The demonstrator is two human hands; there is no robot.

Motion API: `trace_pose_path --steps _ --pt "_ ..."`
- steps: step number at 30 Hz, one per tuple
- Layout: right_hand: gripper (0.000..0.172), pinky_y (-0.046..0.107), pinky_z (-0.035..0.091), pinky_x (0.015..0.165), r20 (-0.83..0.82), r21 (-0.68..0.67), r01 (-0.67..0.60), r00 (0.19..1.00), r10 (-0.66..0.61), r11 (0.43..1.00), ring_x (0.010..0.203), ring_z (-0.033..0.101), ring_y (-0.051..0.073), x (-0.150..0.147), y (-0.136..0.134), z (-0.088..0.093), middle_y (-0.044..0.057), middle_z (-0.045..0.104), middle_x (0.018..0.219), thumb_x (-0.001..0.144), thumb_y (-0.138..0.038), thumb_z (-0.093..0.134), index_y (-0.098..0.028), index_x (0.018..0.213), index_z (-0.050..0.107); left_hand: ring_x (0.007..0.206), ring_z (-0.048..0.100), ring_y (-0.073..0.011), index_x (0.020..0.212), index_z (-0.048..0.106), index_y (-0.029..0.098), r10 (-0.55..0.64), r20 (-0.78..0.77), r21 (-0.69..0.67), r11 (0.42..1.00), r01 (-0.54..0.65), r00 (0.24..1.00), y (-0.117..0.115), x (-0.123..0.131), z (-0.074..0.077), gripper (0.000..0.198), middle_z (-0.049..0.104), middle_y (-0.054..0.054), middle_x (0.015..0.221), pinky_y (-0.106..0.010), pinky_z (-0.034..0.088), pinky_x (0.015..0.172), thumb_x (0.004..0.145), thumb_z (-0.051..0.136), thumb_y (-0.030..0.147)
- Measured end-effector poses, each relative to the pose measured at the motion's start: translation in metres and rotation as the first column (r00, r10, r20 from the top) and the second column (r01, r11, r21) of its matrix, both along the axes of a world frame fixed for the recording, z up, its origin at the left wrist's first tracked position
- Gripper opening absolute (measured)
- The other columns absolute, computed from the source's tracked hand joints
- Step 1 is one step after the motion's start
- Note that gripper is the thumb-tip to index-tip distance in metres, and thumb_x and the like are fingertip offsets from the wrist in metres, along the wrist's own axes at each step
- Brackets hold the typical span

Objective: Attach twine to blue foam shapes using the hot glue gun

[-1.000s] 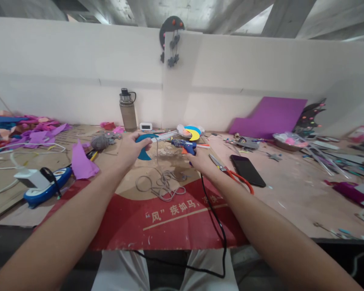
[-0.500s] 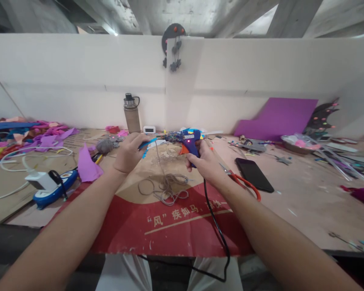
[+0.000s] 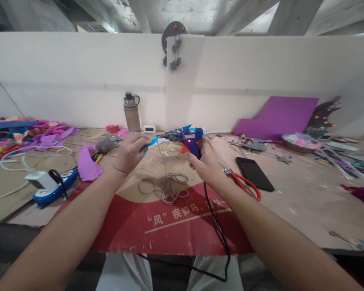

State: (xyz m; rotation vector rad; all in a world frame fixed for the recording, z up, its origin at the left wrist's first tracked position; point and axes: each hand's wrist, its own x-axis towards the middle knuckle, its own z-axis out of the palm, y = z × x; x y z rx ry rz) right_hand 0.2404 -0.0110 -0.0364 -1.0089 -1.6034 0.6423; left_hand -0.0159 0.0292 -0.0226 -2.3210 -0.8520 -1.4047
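My right hand (image 3: 204, 159) is wrapped round the handle of a blue hot glue gun (image 3: 194, 142) with an orange trigger and a lit red light. Its nozzle points left, close to a small blue felt piece (image 3: 152, 142) pinched in my left hand (image 3: 132, 151). A thin grey cord (image 3: 159, 155) runs from near the blue piece down to a loose tangle of grey cord (image 3: 171, 190) on the cardboard. From the gun's handle a black cable (image 3: 214, 218) drops over the table's front edge.
Orange-handled scissors (image 3: 245, 184) and a black phone (image 3: 255, 173) lie right of my right hand. A blue power strip (image 3: 56, 188) with a white plug is at left. Felt scraps (image 3: 48, 133), a bottle (image 3: 131, 113) and a purple sheet (image 3: 279, 117) stand or lie farther back.
The glue gun has shifted slightly right and my right hand with it. The blue felt piece has turned a little in my left hand, which stays nearly in place.
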Motion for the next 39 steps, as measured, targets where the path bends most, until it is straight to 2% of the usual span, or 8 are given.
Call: trace_pose_path --steps 7,12,18,21,24,28,32,39 --pt "0.023 0.022 0.04 0.044 -0.124 -0.159 -0.022 0.992 0.002 0.987 0.047 0.047 0.009 0.003 0.016 -0.007 -0.007 0.051 0.067 0.077 -0.024 0.05 -0.024 0.096 0.037 0.076 0.062 -0.0166 0.079 0.064 0.021 0.073 0.336 -0.238 0.971 0.01 0.939 -0.006 0.017 0.002 0.005 0.067 -0.003 0.078 -0.03 0.049 0.075 0.077 0.065 0.025" --pt "0.007 0.027 0.046 0.05 0.243 -0.384 0.181 0.966 -0.09 0.905 0.051 0.056 0.014 0.006 0.044 -0.021 -0.002 0.054 0.061 0.079 -0.023 0.048 -0.022 0.083 0.041 0.057 0.057 -0.0111 0.085 0.058 0.02 0.079 0.7 -0.541 0.708 0.454 0.71 -0.01 0.039 0.0 0.018 0.064 -0.001 0.071 -0.023 0.047 0.055 0.077 0.066 0.033" --pt "0.018 0.044 0.041 0.094 0.444 -0.171 0.361 0.859 -0.255 0.917 0.112 0.054 0.034 0.009 0.038 -0.015 0.02 0.063 0.098 0.071 -0.026 0.065 -0.018 0.071 0.049 0.051 0.053 -0.0081 0.086 0.057 0.018 0.111 0.844 -0.502 0.507 0.701 0.524 -0.019 0.05 0.005 0.029 0.059 0.002 0.063 -0.02 0.046 0.051 0.069 0.075 0.032" --pt "0.013 0.044 0.037 0.1 0.365 0.05 0.267 0.892 -0.267 0.962 0.114 0.052 0.028 -0.006 0.023 -0.004 0.017 0.061 0.108 0.082 -0.03 0.053 -0.018 0.083 0.052 0.049 0.052 -0.0077 0.085 0.058 0.017 0.115 0.84 -0.511 0.496 0.702 0.53 -0.023 0.053 0.006 0.03 0.058 0.003 0.061 -0.02 0.046 0.05 0.068 0.077 0.033" --pt "0.016 0.036 0.045 0.093 -0.023 -0.053 -0.097 0.995 0.096 0.994 0.105 0.059 0.019 -0.029 0.012 0.001 0.008 0.064 0.108 0.085 -0.034 0.05 -0.022 0.095 0.047 0.048 0.052 -0.0076 0.083 0.059 0.017 0.107 0.827 -0.522 0.507 0.686 0.551 -0.025 0.056 0.004 0.029 0.058 0.003 0.06 -0.019 0.046 0.048 0.068 0.077 0.034" --pt "0.029 0.034 0.05 0.081 -0.314 -0.172 -0.39 0.892 0.325 0.904 0.082 0.065 0.016 -0.046 0.007 0.001 -0.001 0.065 0.082 0.08 -0.033 0.056 -0.024 0.104 0.043 0.046 0.052 -0.0078 0.082 0.059 0.017 0.11 0.808 -0.544 0.519 0.659 0.579 -0.026 0.058 0.004 0.029 0.059 0.003 0.059 -0.019 0.045 0.046 0.067 0.077 0.034" --pt "0.019 0.027 0.046 0.061 -0.282 -0.181 -0.308 0.926 0.25 0.934 0.063 0.054 0.011 -0.039 0.007 0.002 -0.005 0.053 0.072 0.078 -0.032 0.058 -0.022 0.09 0.048 0.045 0.052 -0.0077 0.08 0.06 0.017 0.131 0.799 -0.564 0.504 0.655 0.587 -0.027 0.059 0.005 0.03 0.059 0.003 0.059 -0.02 0.046 0.046 0.066 0.078 0.035" --pt "0.01 0.026 0.037 0.062 -0.083 0.088 -0.055 0.995 0.062 0.995 0.066 0.045 0.011 -0.027 0.006 0.011 -0.002 0.05 0.072 0.084 -0.029 0.053 -0.019 0.079 0.053 0.047 0.052 -0.0086 0.081 0.06 0.017 0.134 0.785 -0.599 0.411 0.688 0.604 -0.031 0.062 0.006 0.032 0.06 0.002 0.061 -0.023 0.049 0.049 0.063 0.08 0.034"
